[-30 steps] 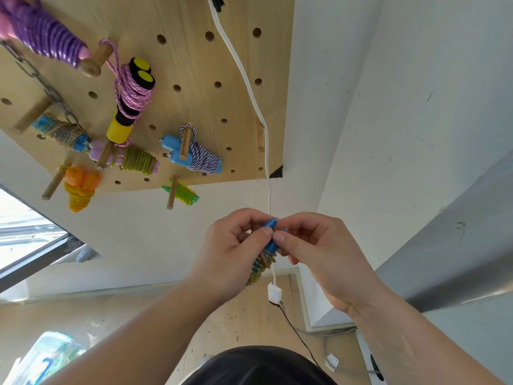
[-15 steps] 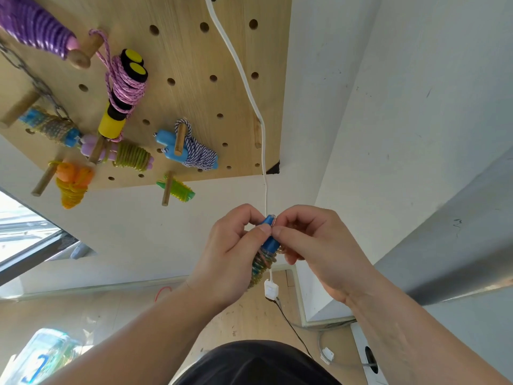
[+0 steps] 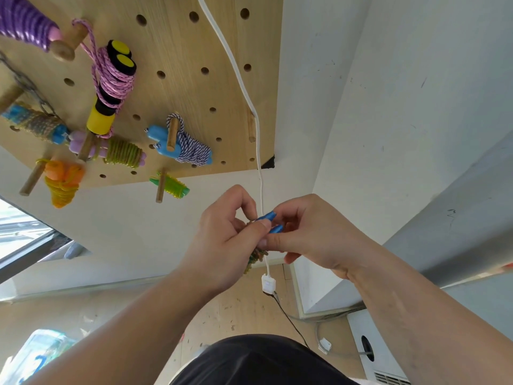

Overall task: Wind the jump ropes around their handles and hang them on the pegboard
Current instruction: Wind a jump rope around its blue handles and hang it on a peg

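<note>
Clamped from both sides on the jump rope's two blue handles [image 3: 268,217]: fingers [image 3: 259,226] of the left hand [image 3: 222,237] curled round them, those of the right hand [image 3: 313,237] pinching the tips. Just below the fingers, wound with multicoloured rope [image 3: 254,259]. Just behind, a hanging white cable [image 3: 260,187]. Up and left, well apart, the pegboard [image 3: 180,87], hung with other wound ropes, nearest a green bundle [image 3: 172,187] and a blue-handled striped bundle [image 3: 191,150].
</note>
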